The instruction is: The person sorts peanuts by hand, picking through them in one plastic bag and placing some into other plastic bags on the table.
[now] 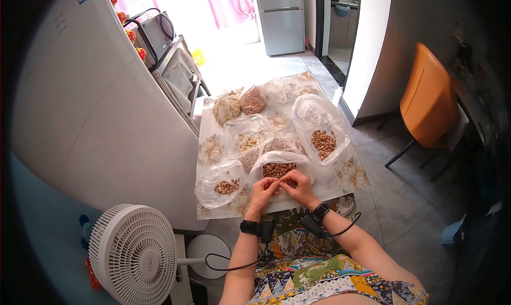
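My left hand (263,191) and my right hand (299,189) meet at the near edge of the table, fingertips pinched together. Whatever lies between them is too small to make out. Just beyond them, an open plastic bag (302,160) holds reddish-brown nuts (278,170) that look like peanuts. To the left, another bag (208,175) contains brown and pale pieces (227,186). Pale kernels (248,141) lie in a bag behind that one. On the right, a larger open bag (314,109) holds more brown nuts (323,144).
Two filled bags, one pale (227,108) and one reddish (253,100), stand at the back of the flower-patterned table (348,178). A white fan (143,257) is at lower left. An orange chair (426,100) stands right. Cables hang from both wrists.
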Available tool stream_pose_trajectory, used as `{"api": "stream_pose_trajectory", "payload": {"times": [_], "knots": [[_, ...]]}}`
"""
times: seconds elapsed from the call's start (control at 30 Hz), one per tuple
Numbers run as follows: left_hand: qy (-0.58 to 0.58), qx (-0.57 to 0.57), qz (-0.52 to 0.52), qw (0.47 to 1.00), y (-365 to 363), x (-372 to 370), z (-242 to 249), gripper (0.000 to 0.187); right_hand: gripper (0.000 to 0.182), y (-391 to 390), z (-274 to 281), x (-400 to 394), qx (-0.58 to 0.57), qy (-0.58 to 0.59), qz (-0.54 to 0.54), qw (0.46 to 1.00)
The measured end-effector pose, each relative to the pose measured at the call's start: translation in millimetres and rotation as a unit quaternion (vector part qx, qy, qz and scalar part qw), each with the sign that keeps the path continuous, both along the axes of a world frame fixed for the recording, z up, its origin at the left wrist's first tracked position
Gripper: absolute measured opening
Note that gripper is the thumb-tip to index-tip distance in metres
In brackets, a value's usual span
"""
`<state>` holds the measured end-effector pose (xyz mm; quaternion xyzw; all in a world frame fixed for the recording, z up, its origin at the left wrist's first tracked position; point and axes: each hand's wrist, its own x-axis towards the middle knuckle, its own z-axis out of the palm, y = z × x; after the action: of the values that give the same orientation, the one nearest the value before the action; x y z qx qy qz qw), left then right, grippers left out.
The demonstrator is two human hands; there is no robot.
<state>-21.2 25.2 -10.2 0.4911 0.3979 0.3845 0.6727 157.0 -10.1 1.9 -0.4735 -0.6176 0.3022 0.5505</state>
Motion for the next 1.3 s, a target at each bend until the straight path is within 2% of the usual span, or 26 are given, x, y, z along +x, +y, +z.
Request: {"api": "stream_pose_trajectory", "payload": {"times": [0.6,1.3], "knots": [[0.057,0.017,-0.004,0.998,-1.3,3.0,8.9,0.030,0.012,0.2,0.3,0.7,0.003,-0.030,-0.001,1.000],[0.040,-0.008,0.002,0.999,-2.1,3.0,10.5,0.025,0.009,-0.3,-3.8,0.5,0.003,-0.007,-0.004,1.000]]}}
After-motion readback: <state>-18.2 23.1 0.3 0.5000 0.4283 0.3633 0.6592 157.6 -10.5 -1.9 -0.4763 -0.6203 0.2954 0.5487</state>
